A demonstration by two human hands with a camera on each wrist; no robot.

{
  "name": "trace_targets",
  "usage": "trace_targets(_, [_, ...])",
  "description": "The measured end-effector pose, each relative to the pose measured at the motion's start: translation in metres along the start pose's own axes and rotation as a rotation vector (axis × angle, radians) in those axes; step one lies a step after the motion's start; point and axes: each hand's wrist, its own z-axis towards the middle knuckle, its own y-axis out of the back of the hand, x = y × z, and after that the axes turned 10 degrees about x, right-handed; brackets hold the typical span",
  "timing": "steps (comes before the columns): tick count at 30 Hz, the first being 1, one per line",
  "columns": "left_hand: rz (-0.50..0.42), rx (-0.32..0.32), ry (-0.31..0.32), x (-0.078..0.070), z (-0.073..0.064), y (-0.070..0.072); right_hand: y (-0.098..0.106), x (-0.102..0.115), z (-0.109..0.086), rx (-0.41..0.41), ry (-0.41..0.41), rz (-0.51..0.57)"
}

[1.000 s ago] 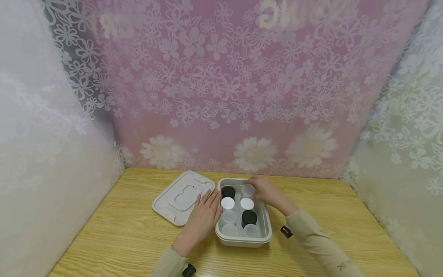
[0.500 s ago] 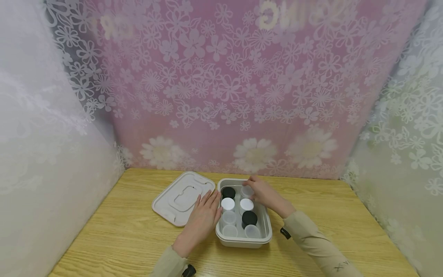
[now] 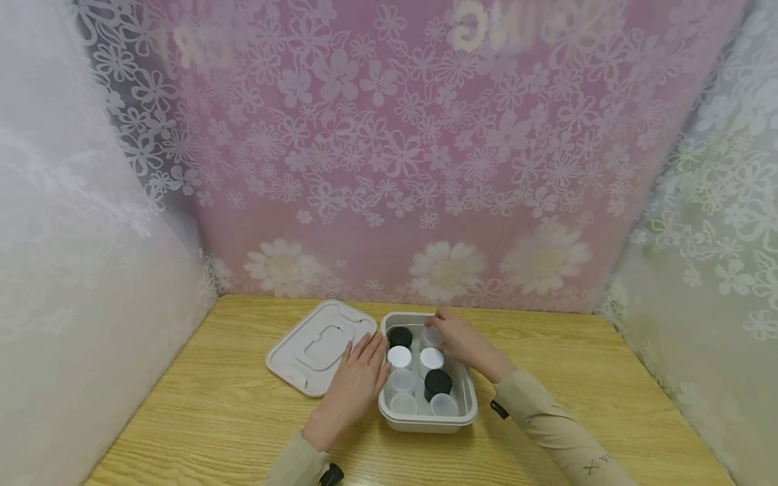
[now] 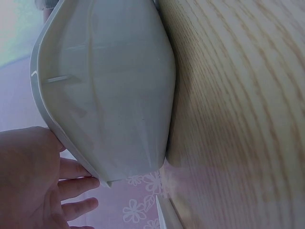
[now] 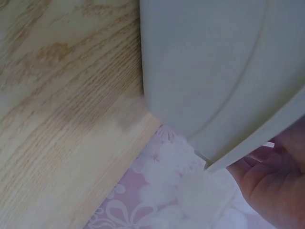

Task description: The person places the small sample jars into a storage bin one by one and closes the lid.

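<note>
A white plastic box (image 3: pixel 427 424) stands on the table with several small round jars inside, in two rows. Some have black lids, like the near-right black-lidded jar (image 3: pixel 437 383); others have white lids, like the white-lidded jar (image 3: pixel 399 357), or look clear. My left hand (image 3: pixel 355 381) rests with extended fingers against the box's left rim; the left wrist view shows its fingertips at that rim. Over the far right corner, my right hand (image 3: pixel 463 339) reaches inside and grips a clear jar (image 3: pixel 431 336), its fingers partly covering it. The right wrist view hides the fingertips behind the box wall.
The box's white lid (image 3: pixel 322 347) lies flat on the wooden table (image 3: pixel 213 405), left of the box and partly beside my left hand. Flowered curtains (image 3: pixel 389 169) enclose the table at the back and sides.
My right hand has shifted slightly left with the clear jar at the far right of the box, and the white-lidded jar in front of it has shifted slightly left. The left hand stays put.
</note>
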Motion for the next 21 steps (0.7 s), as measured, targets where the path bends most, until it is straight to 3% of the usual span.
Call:
trace_targets(12, [-0.006, 0.006, -0.006, 0.000, -0.003, 0.003, -0.006, 0.002, -0.002, 0.012, 0.031, -0.055])
trace_targets(17, [-0.009, 0.012, -0.011, 0.000, -0.004, 0.003, 0.003, 0.004, -0.007, 0.035, 0.026, 0.042])
trace_targets(21, [-0.010, 0.006, -0.013, 0.001, -0.005, 0.003, 0.013, 0.006, -0.014, -0.026, 0.007, 0.168])
